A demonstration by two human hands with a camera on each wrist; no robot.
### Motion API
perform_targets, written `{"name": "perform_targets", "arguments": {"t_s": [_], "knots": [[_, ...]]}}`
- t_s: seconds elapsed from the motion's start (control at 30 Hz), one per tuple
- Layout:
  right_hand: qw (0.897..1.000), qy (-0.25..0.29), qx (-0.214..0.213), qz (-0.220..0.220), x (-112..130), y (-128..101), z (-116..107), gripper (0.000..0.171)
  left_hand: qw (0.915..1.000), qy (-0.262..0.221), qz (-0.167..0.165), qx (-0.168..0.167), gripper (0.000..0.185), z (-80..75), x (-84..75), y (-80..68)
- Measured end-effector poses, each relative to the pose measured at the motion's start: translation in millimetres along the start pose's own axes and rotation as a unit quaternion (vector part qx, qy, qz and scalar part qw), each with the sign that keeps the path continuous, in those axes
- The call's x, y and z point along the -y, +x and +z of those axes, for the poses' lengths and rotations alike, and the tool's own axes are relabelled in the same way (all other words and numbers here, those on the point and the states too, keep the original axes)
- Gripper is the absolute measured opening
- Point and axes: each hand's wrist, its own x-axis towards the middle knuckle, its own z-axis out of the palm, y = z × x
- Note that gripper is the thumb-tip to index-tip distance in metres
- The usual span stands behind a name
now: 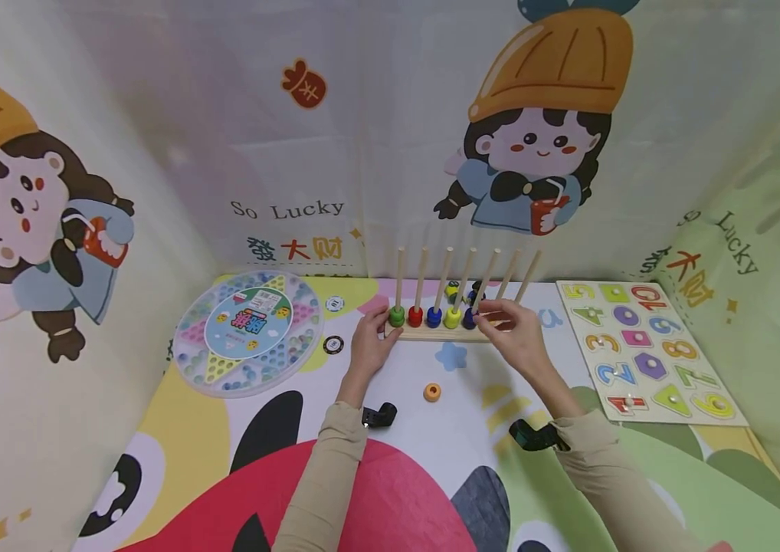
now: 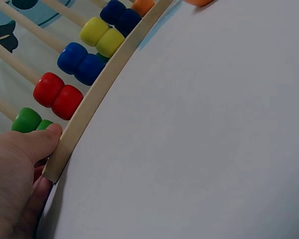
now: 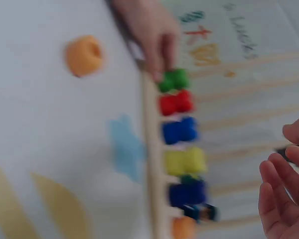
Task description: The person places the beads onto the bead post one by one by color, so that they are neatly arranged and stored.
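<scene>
A wooden bead stacker [image 1: 431, 334] with several upright pegs stands near the back of the table. Each peg from the left carries a pair of beads: green [image 1: 397, 316], red [image 1: 415, 317], blue [image 1: 434, 317], yellow [image 1: 453, 317], dark blue [image 1: 470, 318]. Orange shows on the following peg in the right wrist view [image 3: 183, 227]. My left hand [image 1: 371, 345] grips the base's left end, thumb on top beside the green beads. My right hand [image 1: 517, 333] hovers by the right-hand pegs, fingers loosely bent around nothing. A loose orange bead [image 1: 432, 392] lies in front.
A round marble board game [image 1: 250, 333] sits at the left, with two chips [image 1: 333, 345] beside it. At the right lies a number and shape puzzle board [image 1: 652, 353]. Small dark and yellow objects [image 1: 455, 291] are behind the stacker. Printed curtains surround the table.
</scene>
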Motion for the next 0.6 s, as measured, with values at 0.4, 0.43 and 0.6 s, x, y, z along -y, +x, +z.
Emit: {"name": "perform_targets", "arguments": {"t_s": [0.4, 0.43, 0.6], "knots": [[0.992, 0.005, 0.125, 0.014, -18.0, -32.1, 44.4, 0.032, 0.9999, 0.003, 0.014, -0.010, 0.049, -1.1, -0.5, -1.4], [0.991, 0.007, 0.130, 0.008, -18.9, -34.5, 46.8, 0.032, 0.9998, 0.004, 0.015, -0.011, 0.049, -1.1, -0.3, -1.3], [0.986, 0.001, 0.167, -0.004, -21.2, -45.6, 56.2, 0.033, 0.9998, 0.003, 0.017, -0.010, 0.049, -2.0, -0.6, -1.4]]}}
